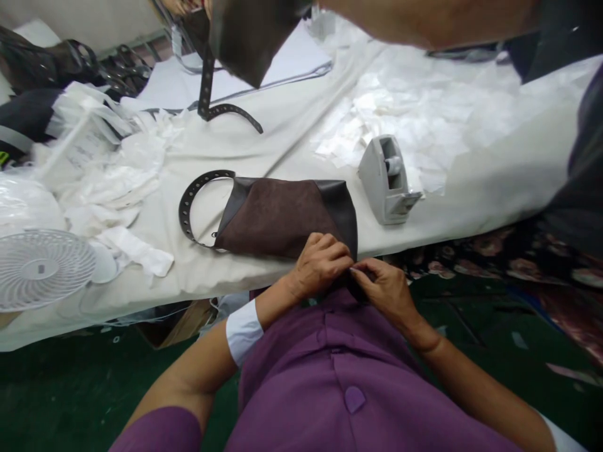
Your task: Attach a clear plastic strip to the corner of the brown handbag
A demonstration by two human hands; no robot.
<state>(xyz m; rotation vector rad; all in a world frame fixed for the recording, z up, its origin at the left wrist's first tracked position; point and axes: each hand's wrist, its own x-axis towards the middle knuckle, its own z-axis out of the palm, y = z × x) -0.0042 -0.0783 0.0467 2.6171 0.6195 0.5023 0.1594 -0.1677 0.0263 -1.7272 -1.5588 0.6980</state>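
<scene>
My left hand (320,267) and my right hand (384,292) meet at the near corner of a dark brown suede panel (276,216), pinching its edge between their fingers. The fingertips nearly touch, and the pinched edge is mostly hidden by them. Black smooth leather trim (342,210) runs along the panel's right side. A curved black perforated strap (198,201) joins its left end and lies flat on the off-white cloth-covered table (245,276).
A grey tape dispenser (389,179) stands right of the panel. White tissue paper (414,107) lies beyond it. Another person's forearm (424,19) crosses the top, above a dark leather piece (249,37) with a black strap (221,110). A white fan (42,270) sits at the left.
</scene>
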